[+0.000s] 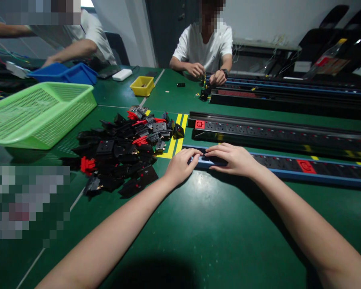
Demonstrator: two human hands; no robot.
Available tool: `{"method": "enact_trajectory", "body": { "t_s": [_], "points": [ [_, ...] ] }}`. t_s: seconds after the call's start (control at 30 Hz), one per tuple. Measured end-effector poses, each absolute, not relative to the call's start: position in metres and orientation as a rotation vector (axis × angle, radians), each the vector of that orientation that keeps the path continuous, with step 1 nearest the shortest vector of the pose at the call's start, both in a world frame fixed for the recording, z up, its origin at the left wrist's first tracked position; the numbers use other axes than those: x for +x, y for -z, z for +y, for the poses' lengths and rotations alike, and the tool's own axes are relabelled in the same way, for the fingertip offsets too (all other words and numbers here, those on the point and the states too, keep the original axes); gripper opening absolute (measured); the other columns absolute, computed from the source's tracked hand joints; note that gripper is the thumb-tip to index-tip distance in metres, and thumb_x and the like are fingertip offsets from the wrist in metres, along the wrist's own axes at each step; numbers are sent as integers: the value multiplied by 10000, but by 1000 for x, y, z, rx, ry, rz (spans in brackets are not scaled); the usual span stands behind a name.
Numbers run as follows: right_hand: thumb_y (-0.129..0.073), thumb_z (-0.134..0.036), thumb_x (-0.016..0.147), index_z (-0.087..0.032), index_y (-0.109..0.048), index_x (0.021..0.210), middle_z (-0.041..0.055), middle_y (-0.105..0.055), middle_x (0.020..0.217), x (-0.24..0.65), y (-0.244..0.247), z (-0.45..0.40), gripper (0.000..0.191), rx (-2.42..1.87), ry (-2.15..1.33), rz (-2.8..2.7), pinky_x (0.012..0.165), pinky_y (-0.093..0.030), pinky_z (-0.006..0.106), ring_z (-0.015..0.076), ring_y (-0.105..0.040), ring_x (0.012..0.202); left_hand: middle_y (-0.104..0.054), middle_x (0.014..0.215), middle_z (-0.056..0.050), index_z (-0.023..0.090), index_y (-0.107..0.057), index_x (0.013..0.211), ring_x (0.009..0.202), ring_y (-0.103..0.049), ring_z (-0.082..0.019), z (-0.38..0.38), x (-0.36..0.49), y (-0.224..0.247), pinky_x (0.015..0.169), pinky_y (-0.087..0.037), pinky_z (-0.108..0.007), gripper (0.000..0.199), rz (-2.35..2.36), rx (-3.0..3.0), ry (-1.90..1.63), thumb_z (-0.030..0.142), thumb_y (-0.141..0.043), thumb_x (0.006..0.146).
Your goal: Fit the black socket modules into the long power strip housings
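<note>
A long power strip (284, 170) with blue edges, black sockets and one red socket lies across the table in front of me. At its left end my left hand (182, 163) curls its fingers and thumb over the rail. Just to the right, my right hand (233, 159) arches across the same strip, fingers on top and thumb at the near edge. Between the hands the strip's surface is dark, and my fingers partly hide it. Left of my hands spreads a pile of loose black socket modules (116, 148), with a few red ones (88, 165) among them.
Behind my strip lies a black power strip (243, 130) with a red end socket. A green basket (78, 108), blue bins (63, 74) and a yellow tray (142, 86) stand further back. Across the table, a co-worker's hands (206, 74) handle small wired parts; another person is at left.
</note>
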State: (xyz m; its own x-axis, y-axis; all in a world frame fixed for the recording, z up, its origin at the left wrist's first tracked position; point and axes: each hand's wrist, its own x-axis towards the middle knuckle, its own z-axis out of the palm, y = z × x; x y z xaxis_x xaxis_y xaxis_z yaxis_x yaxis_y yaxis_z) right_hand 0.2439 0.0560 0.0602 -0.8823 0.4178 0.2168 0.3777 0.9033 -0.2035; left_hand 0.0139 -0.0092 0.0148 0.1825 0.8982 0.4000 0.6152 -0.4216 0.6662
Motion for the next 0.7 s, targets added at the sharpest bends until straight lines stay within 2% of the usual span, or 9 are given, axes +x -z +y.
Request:
{"method": "enact_trajectory", "body": {
  "t_s": [0.43, 0.7],
  "points": [
    [-626, -474, 859, -268, -616, 1097, 59, -644, 1199, 240, -62, 59, 315, -631, -271, -2811, 823, -495, 379, 250, -591, 1021, -722, 1002, -31, 220, -663, 1015, 953, -646, -192, -9, 13, -15, 850, -474, -331, 233, 1440, 2105, -1096, 299, -449, 967],
    [-656, -479, 832, -222, -568, 840, 31, -546, 866, 241, -61, 59, 272, -704, -194, -2787, 636, -369, 280, 185, -517, 777, -719, 985, -25, 217, -659, 1004, 933, -638, -188, -8, 14, -14, 845, -469, -326, 227, 1448, 2116, -1107, 299, -450, 969]
  ]
}}
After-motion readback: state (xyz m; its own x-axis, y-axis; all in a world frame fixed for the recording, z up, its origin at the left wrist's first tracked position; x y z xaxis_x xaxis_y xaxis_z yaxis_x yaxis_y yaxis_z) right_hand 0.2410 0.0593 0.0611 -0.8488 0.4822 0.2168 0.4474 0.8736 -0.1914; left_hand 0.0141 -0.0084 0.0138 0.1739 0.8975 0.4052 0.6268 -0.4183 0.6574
